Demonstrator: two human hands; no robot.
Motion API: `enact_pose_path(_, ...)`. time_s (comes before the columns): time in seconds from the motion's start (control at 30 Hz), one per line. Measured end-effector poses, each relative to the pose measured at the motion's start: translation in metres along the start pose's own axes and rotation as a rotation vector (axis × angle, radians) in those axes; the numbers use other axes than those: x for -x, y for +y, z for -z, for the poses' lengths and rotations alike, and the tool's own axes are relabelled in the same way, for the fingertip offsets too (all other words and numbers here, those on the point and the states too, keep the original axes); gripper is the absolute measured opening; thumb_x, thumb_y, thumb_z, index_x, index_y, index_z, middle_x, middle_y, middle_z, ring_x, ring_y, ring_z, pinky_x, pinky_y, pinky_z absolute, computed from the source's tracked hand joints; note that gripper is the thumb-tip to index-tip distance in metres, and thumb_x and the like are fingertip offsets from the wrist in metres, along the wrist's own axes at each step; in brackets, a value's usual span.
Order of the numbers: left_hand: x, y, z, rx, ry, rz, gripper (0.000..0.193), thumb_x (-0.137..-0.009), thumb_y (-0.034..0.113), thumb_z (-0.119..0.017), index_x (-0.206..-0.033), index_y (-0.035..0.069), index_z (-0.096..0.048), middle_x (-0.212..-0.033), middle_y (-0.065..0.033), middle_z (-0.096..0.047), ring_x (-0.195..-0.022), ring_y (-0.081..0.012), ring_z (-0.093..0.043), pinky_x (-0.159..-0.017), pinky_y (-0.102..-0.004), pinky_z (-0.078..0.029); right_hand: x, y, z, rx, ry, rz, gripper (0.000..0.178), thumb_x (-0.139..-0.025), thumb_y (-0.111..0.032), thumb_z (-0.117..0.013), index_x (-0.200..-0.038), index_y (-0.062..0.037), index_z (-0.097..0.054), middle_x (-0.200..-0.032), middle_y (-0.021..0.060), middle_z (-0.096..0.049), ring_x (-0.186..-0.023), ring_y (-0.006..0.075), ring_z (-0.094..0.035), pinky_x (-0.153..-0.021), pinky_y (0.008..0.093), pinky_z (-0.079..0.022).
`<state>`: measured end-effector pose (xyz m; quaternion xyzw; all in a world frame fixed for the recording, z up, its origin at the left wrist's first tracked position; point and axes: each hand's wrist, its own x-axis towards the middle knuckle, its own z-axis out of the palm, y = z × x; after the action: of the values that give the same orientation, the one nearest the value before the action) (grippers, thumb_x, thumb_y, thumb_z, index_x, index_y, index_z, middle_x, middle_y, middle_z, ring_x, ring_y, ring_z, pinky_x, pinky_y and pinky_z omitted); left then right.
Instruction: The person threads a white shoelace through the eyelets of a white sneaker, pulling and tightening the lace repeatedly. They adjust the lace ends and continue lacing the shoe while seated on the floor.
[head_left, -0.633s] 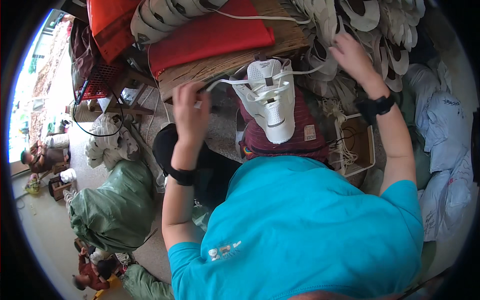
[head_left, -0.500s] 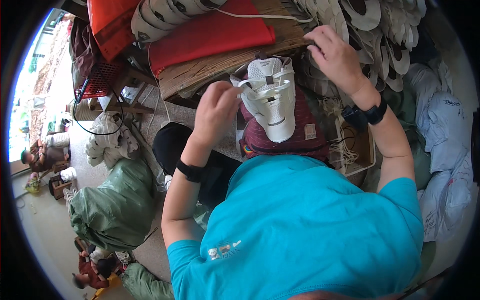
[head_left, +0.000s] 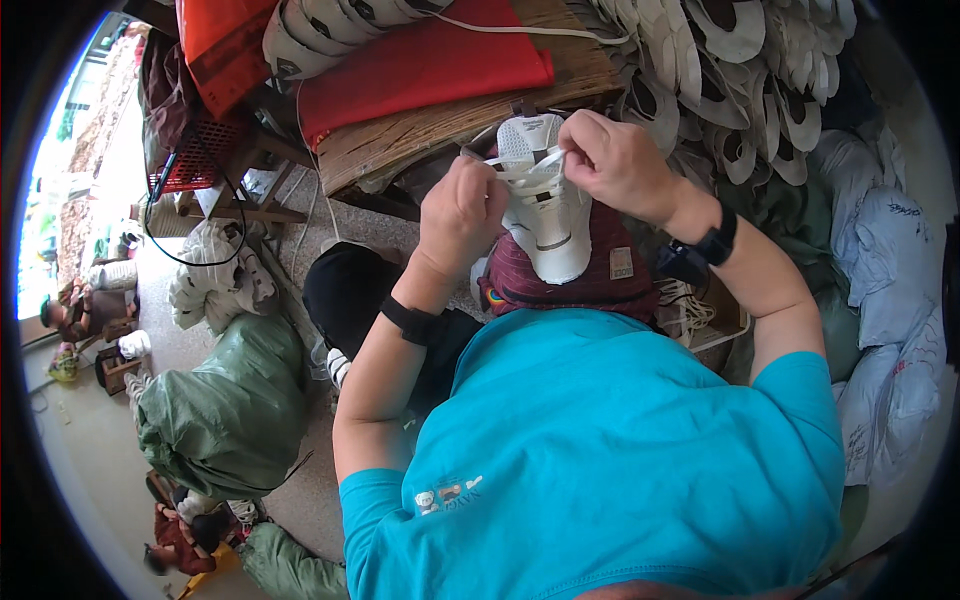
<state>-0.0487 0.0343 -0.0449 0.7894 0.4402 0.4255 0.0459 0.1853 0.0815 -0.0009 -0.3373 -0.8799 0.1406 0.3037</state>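
Observation:
A white shoe upper (head_left: pixel 552 225) lies on the maroon cloth (head_left: pixel 590 285) over my lap, its tongue toward the wooden table. White shoelace (head_left: pixel 530 172) crosses its upper part. My left hand (head_left: pixel 460 212), fingers closed, grips the lace at the left side of the upper. On the other side my right hand (head_left: pixel 622 165) pinches the lace near the tongue, with a strand running between the two hands. The fingers hide the lace ends.
Ahead stands a wooden table (head_left: pixel 365 158) with folded red cloth (head_left: pixel 430 85) and stacked white shoe uppers (head_left: pixel 335 35). More uppers (head_left: pixel 720 80) hang at the far right. A box of laces (head_left: pixel 715 315) sits right of my lap. Green sacks (head_left: pixel 225 415) and two people occupy the left.
My right hand has come down and left from beside the table to the shoe upper and now pinches the lace. My left hand has moved slightly right and closed on the lace.

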Motion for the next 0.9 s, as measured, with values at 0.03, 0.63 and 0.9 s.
enact_pose_path(0.03,0.003,-0.001,-0.003,-0.004,0.001,0.015,0.022,-0.078,-0.006,-0.066,-0.094,0.003,-0.054,-0.076,-0.0113,-0.055,-0.062,-0.0276,-0.061,-0.053,-0.0342,-0.050,0.002,0.004,-0.005,0.103,0.048,0.050,0.020,-0.078,0.000,-0.065,-0.095,-0.0045,-0.054,-0.080,0.0084,-0.058,-0.071,0.0291,-0.062,-0.063,0.0370,-0.050)
enact_pose_path(0.63,0.014,0.005,0.006,0.188,-0.053,0.253,0.019,-0.083,-0.003,-0.066,-0.098,0.004,-0.058,-0.088,-0.0110,-0.058,-0.066,-0.0238,-0.061,-0.058,-0.0327,-0.050,-0.011,0.005,0.012,0.063,-0.111,-0.083,0.013,-0.089,-0.013,-0.066,-0.098,-0.0047,-0.063,-0.096,0.0080,-0.053,-0.078,0.0256,-0.061,-0.068,0.0366,-0.049)
enact_pose_path(0.9,0.020,0.006,-0.009,0.300,0.026,0.338,0.017,-0.082,-0.005,-0.065,-0.096,0.002,-0.058,-0.088,-0.0120,-0.056,-0.065,-0.0241,-0.059,-0.058,-0.0338,-0.049,-0.019,-0.002,0.010,-0.180,-0.187,-0.246,0.011,-0.092,-0.012,-0.062,-0.100,-0.0044,-0.060,-0.087,0.0079,-0.058,-0.080,0.0205,-0.063,-0.070,0.0332,-0.049)
